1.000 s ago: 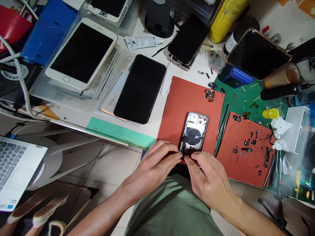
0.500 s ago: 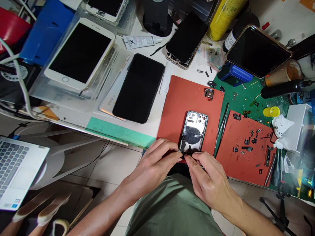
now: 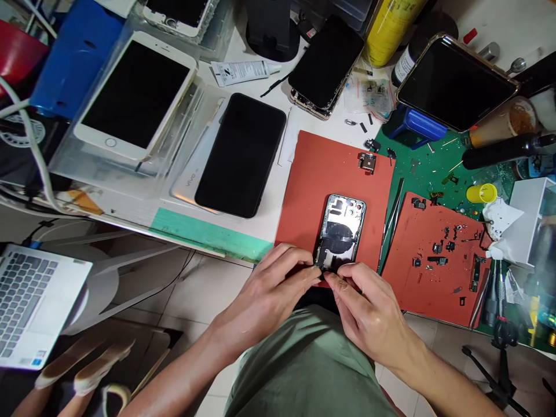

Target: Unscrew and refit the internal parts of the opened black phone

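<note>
An opened phone housing (image 3: 341, 229) lies on the red mat (image 3: 299, 179) near the table's front edge, its bare metal inside facing up. A round dark pad sits in its middle. My left hand (image 3: 275, 284) is closed on the housing's lower left corner, thumb and fingertips at the edge. My right hand (image 3: 369, 307) is closed in a pinch at the housing's bottom edge, close beside the left fingertips. Whatever sits between those right fingertips is too small and hidden to make out. A small metal camera module (image 3: 367, 163) rests at the mat's far right corner.
Tweezers (image 3: 393, 220) lie between the mats. Several small parts cover a second red mat (image 3: 434, 289) on the right. A black phone (image 3: 242, 155) and a white phone (image 3: 136, 95) lie to the left. Another phone (image 3: 458, 84) leans on a blue stand (image 3: 419, 128).
The view has shifted slightly. My hands stay at the housing's bottom edge, with only a slight movement of the right fingers.
</note>
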Demonstrator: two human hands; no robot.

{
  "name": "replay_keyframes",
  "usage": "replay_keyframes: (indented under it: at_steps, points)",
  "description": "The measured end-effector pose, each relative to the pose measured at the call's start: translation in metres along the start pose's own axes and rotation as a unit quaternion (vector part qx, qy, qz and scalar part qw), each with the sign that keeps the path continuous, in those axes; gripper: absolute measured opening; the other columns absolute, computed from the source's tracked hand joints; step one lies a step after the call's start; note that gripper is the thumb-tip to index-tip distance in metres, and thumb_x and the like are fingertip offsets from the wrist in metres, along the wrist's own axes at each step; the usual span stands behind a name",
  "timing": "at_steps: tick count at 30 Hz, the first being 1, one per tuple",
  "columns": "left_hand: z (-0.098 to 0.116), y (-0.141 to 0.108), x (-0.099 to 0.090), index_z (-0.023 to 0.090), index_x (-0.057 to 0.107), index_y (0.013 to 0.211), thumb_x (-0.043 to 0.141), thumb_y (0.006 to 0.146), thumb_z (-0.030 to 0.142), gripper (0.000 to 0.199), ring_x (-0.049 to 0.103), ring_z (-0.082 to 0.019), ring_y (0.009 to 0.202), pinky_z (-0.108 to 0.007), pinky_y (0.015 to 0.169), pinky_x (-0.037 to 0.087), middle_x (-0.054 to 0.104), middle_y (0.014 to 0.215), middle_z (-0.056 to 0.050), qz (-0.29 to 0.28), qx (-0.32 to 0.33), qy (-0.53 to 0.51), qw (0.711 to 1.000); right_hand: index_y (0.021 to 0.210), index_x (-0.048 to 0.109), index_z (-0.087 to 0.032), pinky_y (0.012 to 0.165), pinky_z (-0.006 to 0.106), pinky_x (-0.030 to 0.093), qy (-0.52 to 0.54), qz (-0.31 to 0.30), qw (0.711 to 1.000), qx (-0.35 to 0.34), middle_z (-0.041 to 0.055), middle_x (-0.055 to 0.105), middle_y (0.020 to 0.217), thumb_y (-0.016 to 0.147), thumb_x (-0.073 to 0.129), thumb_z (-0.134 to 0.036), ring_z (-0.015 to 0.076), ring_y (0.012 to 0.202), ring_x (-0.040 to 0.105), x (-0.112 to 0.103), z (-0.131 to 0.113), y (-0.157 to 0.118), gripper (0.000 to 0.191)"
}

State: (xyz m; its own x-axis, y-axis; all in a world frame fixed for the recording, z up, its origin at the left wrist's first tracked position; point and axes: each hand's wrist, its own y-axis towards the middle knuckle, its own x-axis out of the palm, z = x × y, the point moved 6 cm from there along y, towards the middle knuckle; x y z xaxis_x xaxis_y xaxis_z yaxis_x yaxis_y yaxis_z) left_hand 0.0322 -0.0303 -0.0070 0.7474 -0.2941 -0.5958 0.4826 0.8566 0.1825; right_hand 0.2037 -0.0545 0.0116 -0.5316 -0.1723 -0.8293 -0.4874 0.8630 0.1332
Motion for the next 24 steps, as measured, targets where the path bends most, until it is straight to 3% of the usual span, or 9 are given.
replay_keyframes:
  at_steps: [7, 13, 19, 24]
  points:
    - [0.0011, 0.0022, -0.0003, 0.022, 0.069, 0.123, 0.064, 0.11, 0.01, 0.018, 0.06, -0.017, 0.101, -0.031, 0.091, 0.05, 0.068, 0.112, -0.003, -0.011, -0.001, -0.002, 1.0, 0.141, 0.065, -0.02, 0.073, 0.034, 0.06, 0.073, 0.034, 0.994, 0.074, 0.0127, 0.067, 0.112, 0.101, 0.061, 0.001, 0.0205, 0.091, 0.066, -0.0037, 0.0053, -0.0044, 0.045]
    - [0.0007, 0.0015, 0.0004, 0.02, 0.07, 0.12, 0.065, 0.109, 0.012, 0.015, 0.06, -0.018, 0.103, -0.031, 0.094, 0.05, 0.067, 0.111, -0.004, -0.006, 0.001, 0.007, 1.0, 0.133, 0.069, -0.016, 0.072, 0.037, 0.054, 0.051, 0.022, 0.997, 0.052, 0.0124, 0.065, 0.108, 0.098, 0.064, 0.003, 0.0224, 0.091, 0.059, 0.0003, 0.0015, -0.003, 0.04]
    - [0.0003, 0.0005, 0.0006, 0.022, 0.07, 0.122, 0.066, 0.108, 0.009, 0.019, 0.06, -0.017, 0.104, -0.031, 0.094, 0.05, 0.067, 0.114, -0.003, -0.012, -0.009, 0.001, 1.0, 0.132, 0.069, -0.01, 0.073, 0.042, 0.058, 0.005, 0.025, 1.0, 0.003, 0.0178, 0.069, 0.11, 0.094, 0.066, 0.006, 0.0264, 0.093, 0.063, 0.0005, -0.0025, -0.0022, 0.042]
    - [0.0011, -0.0002, -0.001, 0.023, 0.07, 0.123, 0.064, 0.109, 0.009, 0.021, 0.061, -0.017, 0.105, -0.03, 0.095, 0.05, 0.068, 0.114, -0.003, -0.012, -0.006, -0.005, 1.0, 0.136, 0.07, -0.013, 0.076, 0.038, 0.06, 0.054, 0.059, 0.996, 0.042, 0.0153, 0.07, 0.112, 0.097, 0.063, 0.007, 0.0232, 0.094, 0.066, -0.0079, 0.0015, -0.0028, 0.044]
